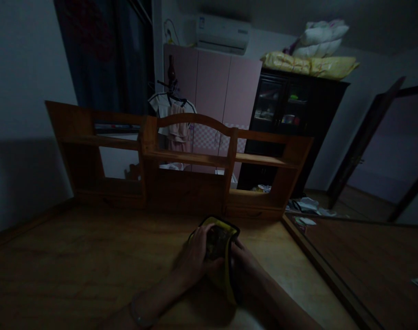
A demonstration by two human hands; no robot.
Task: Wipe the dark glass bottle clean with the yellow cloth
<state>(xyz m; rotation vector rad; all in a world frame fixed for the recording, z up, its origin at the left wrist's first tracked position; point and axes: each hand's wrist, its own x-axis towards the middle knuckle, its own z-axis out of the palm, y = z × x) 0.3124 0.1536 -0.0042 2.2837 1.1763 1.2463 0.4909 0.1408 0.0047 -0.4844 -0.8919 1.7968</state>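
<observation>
A yellow, dark-edged cloth (219,223), perhaps a small pouch, is held between my two hands, just above the wooden surface (102,256). Its middle looks dark, and the dim light hides what is there. My left hand (197,252) grips its left side, with the fingers bent over the top edge and the thumb toward the middle. On the other side, my right hand (245,263) is closed around the right edge. Part of the cloth hangs down between the wrists. A thin bracelet (136,316) circles my left wrist.
A wooden shelf unit (188,158) stands along the far edge of the surface. Behind it are a pink wardrobe (212,87), hanging clothes (177,121) and a black cabinet (280,105). A raised wooden edge (318,270) runs along the right. Farther right is a door (366,137).
</observation>
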